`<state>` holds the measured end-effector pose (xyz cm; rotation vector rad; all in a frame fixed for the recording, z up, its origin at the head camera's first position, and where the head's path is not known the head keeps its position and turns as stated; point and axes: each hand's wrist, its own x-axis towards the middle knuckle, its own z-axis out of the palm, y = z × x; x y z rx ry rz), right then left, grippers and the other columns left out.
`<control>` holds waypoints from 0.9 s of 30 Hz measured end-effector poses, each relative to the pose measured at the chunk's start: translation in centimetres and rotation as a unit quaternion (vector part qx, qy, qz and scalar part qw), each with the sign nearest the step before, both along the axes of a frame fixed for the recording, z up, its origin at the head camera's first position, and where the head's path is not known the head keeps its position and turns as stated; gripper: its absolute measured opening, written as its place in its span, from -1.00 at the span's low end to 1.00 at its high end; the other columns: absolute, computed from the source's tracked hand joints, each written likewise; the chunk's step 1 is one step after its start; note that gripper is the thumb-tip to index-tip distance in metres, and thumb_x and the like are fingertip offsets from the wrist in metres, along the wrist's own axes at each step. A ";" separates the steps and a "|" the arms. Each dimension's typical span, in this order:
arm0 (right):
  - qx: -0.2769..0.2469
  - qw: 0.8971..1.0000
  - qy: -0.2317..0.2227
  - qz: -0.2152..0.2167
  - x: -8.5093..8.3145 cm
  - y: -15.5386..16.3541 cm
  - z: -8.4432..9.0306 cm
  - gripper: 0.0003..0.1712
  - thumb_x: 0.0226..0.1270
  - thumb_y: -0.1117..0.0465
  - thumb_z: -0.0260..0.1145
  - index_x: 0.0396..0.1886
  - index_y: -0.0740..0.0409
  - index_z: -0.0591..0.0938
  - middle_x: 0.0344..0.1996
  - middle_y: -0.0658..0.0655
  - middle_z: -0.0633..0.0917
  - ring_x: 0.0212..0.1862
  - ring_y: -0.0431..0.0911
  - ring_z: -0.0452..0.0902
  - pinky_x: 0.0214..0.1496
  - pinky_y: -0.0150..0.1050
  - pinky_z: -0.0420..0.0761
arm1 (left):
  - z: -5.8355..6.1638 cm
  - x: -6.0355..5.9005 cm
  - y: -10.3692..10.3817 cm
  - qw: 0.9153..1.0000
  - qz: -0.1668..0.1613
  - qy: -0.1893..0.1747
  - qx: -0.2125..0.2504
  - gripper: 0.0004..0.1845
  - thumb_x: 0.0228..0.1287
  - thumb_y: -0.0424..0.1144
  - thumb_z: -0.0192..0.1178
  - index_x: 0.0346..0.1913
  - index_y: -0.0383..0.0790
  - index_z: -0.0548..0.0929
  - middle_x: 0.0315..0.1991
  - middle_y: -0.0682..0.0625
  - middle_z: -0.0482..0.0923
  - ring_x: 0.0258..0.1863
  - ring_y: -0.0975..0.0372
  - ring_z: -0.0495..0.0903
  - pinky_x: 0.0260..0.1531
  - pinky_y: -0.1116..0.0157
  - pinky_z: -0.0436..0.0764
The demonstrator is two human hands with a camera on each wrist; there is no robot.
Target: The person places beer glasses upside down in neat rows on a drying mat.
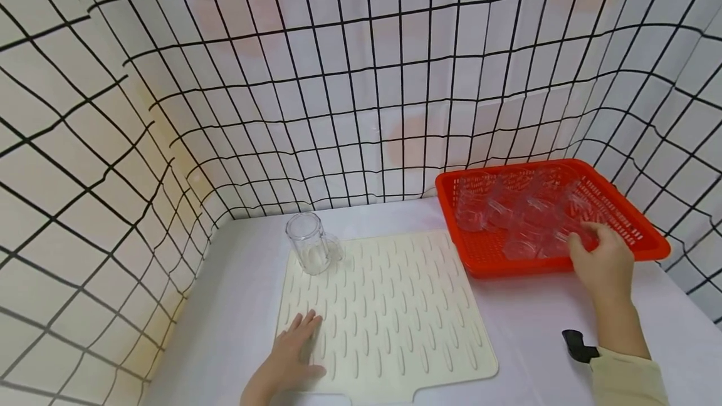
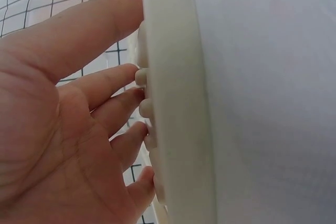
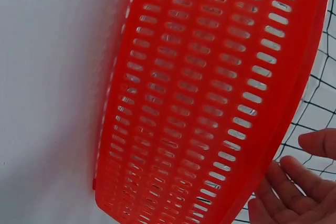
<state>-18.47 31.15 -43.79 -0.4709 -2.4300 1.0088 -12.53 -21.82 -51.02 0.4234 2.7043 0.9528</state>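
Fingers and thumb look apart on the right hand [image 1: 608, 262], right by the clear mugs [image 1: 527, 208] piled in that red basket [image 1: 521, 268]. Left hand [image 1: 290, 356] is spread, fingertips touching the cream mat [image 1: 395, 306]; another mug [image 1: 310, 246] stands upright on its far-left corner, fwiw.

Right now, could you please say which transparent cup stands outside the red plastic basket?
The transparent handled mug standing upright on the cream ridged mat; the other cups are inside the basket.
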 end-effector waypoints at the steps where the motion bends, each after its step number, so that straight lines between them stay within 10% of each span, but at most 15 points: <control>1: 0.008 1.000 -0.009 0.009 -0.1 0.3 -0.2 -0.44 0.44 0.18 0.10 0.29 0.46 0.38 0.19 0.53 0.43 0.20 0.38 0.29 0.14 0.36 0.41 | -0.1 0.0 0.0 1.000 0.000 0.001 0.001 -0.04 -0.09 -0.19 0.51 0.41 -0.37 0.29 0.45 -0.33 0.11 0.43 -0.29 -0.06 0.24 -0.41 -0.12; 27: 0.119 0.982 -0.098 0.107 -1.5 1.0 -0.9 -0.44 0.42 0.17 0.24 0.16 0.60 0.43 -0.05 0.61 0.52 -0.12 0.40 0.45 -0.10 0.29 0.57 | -0.3 -0.1 -0.4 1.000 0.005 0.003 0.015 -0.04 -0.12 -0.18 0.52 0.40 -0.35 0.31 0.46 -0.30 0.12 0.44 -0.28 -0.06 0.25 -0.40 -0.14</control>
